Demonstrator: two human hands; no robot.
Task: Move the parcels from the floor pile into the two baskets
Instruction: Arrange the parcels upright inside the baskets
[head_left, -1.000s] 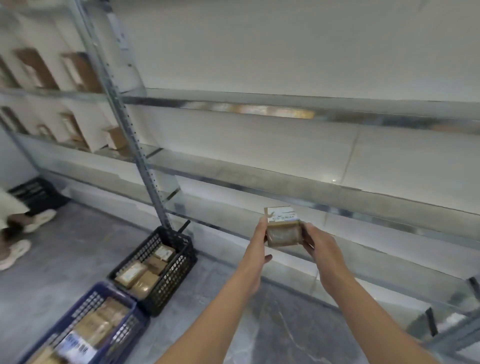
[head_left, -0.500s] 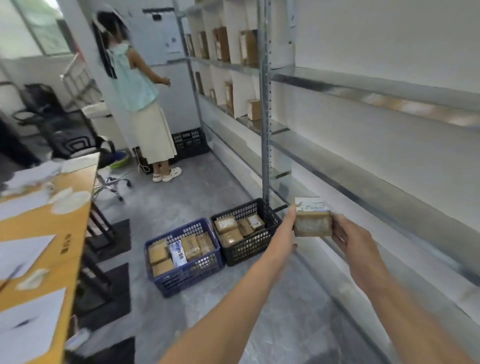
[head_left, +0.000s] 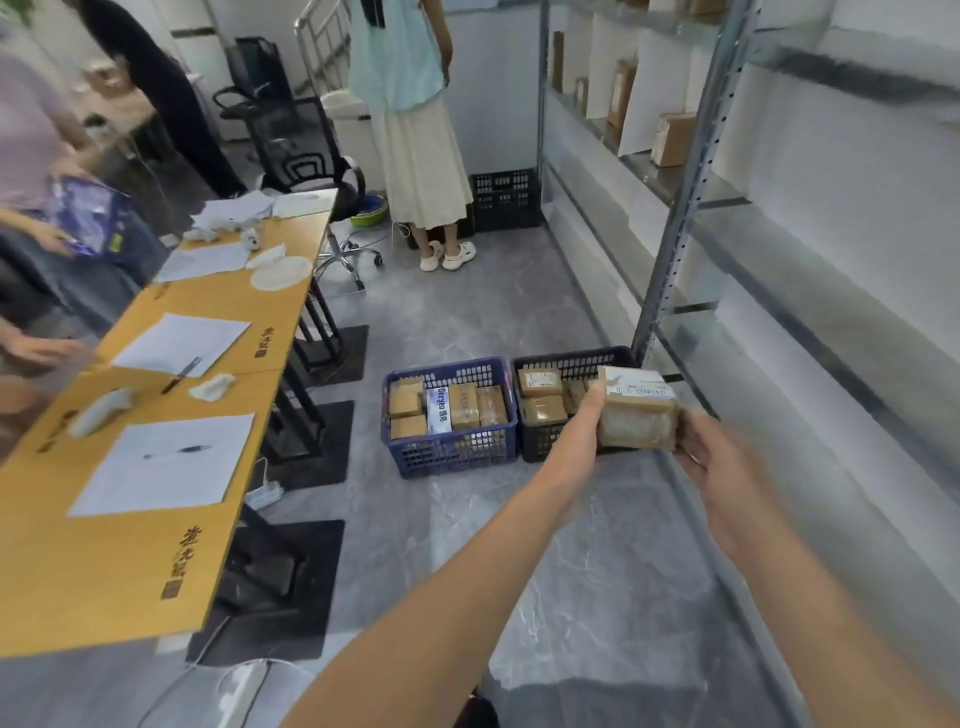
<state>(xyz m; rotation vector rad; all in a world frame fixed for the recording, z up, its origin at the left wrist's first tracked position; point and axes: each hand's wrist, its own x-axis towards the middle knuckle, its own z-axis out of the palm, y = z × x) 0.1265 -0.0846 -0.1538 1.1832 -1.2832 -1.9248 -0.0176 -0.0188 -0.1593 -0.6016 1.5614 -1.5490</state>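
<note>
A small brown cardboard parcel (head_left: 636, 415) with a white label on top is held in the air between both hands. My left hand (head_left: 584, 423) grips its left side and my right hand (head_left: 709, 457) grips its right side. Below and behind it on the floor stand two baskets side by side. The blue basket (head_left: 452, 452) on the left holds several brown parcels and a blue-and-white box. The black basket (head_left: 540, 447) on the right holds several brown parcels and is partly hidden by my hands and the parcel.
Metal shelving (head_left: 675, 249) runs along the right wall with a few boxes on it. A wooden table (head_left: 130, 561) with papers stands at the left. A person in a pale skirt (head_left: 421, 156) stands by a black crate (head_left: 506, 200) at the far end. More people stand at the left edge.
My view has swung left and down from the shelves toward the aisle and baskets. Both hands keep hold of the parcel, which now hangs over the black basket's right end.
</note>
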